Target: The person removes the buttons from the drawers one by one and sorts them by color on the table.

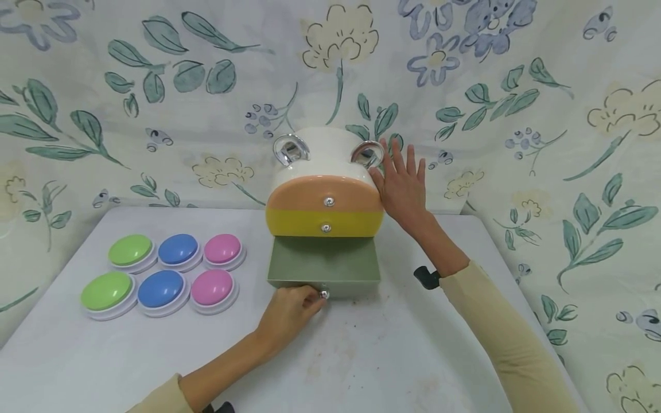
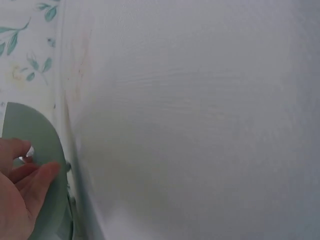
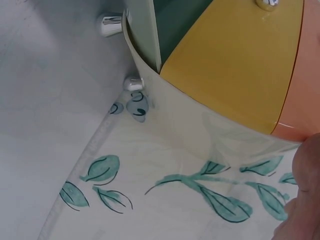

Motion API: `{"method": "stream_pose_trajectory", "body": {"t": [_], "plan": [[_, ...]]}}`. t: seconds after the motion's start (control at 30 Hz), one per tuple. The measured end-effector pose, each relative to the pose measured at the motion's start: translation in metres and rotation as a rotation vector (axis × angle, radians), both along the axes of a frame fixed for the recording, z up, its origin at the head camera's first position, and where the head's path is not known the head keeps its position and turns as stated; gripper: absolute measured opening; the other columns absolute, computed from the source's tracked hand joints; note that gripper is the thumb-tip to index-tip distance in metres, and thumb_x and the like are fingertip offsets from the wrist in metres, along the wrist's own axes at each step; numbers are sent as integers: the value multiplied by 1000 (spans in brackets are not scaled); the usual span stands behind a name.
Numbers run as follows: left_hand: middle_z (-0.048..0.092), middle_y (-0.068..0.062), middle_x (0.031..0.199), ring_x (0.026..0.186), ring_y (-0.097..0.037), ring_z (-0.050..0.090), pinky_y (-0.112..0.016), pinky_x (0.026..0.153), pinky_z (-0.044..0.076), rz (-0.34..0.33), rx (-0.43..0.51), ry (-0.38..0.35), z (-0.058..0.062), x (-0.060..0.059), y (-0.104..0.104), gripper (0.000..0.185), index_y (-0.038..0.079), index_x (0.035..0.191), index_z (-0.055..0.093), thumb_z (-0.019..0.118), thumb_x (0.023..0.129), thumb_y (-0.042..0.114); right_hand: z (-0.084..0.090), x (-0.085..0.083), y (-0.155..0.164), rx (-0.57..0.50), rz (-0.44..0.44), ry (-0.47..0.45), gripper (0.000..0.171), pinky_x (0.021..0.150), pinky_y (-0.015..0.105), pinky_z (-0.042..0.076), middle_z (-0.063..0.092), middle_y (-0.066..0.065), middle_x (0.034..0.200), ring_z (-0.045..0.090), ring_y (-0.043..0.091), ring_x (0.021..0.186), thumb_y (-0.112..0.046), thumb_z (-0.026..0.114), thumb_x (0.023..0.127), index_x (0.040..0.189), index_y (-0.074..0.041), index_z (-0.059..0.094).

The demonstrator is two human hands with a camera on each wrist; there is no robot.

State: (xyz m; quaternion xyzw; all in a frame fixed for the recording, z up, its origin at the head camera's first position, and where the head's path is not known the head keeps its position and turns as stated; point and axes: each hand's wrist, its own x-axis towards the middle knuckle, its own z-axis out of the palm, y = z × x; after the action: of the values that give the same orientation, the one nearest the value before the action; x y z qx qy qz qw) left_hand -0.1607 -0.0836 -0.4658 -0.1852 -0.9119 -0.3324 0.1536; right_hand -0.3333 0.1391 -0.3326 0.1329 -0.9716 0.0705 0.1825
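A small white drawer cabinet [image 1: 330,140] with two silver-rimmed eye shapes on top stands at the table's back. Its orange drawer [image 1: 299,193] and yellow drawer [image 1: 294,222] are closed, while the green bottom drawer [image 1: 351,288] is pulled out. With thumb and fingers my left hand [image 1: 289,315] pinches the silver knob [image 1: 324,294] of that green drawer. In the left wrist view, the knob [image 2: 30,152] shows between the fingertips. My right hand [image 1: 405,186], fingers straight and spread, rests against the cabinet's right side near the eye.
Left of the cabinet, two rows of round push buttons sit on the white table [image 1: 403,355]: green [image 1: 130,249], blue [image 1: 178,248] and pink [image 1: 222,248] in the back row, the same colours in front. A floral cloth [image 1: 335,97] hangs behind.
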Motion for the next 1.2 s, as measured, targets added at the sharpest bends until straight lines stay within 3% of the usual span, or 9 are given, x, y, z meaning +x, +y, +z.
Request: {"method": "stream_pose_trajectory", "body": {"t": [0.23,0.47,0.7,1.2], "plan": [[72,-6,80,75,-16,71,-27,68,60,19,129,70,-8,-11,0,15,1,84,72,85,77,2,1,1,0,-11,-3,-19,65,119,59,1,9,12,166,3,39,150,-43,33,108,162,-15,10],[73,-9,84,76,-18,73,-25,68,60,8,228,77,-8,-28,5,16,-2,89,72,83,77,-3,1,1,-1,-22,0,-22,64,119,59,0,9,13,166,2,39,150,-43,33,108,161,-15,11],[73,-9,85,77,-18,72,-27,69,60,23,232,67,-8,-47,7,13,-2,90,72,81,81,-1,1,1,-1,-20,-5,-13,64,119,60,2,10,13,165,4,40,150,-43,33,108,161,-15,12],[72,-10,88,82,-21,70,-32,74,60,76,246,-24,-3,-78,8,9,-2,93,70,77,86,1,1,3,0,-34,4,-25,65,119,59,1,8,13,166,1,39,150,-43,33,108,162,-16,8]]}}
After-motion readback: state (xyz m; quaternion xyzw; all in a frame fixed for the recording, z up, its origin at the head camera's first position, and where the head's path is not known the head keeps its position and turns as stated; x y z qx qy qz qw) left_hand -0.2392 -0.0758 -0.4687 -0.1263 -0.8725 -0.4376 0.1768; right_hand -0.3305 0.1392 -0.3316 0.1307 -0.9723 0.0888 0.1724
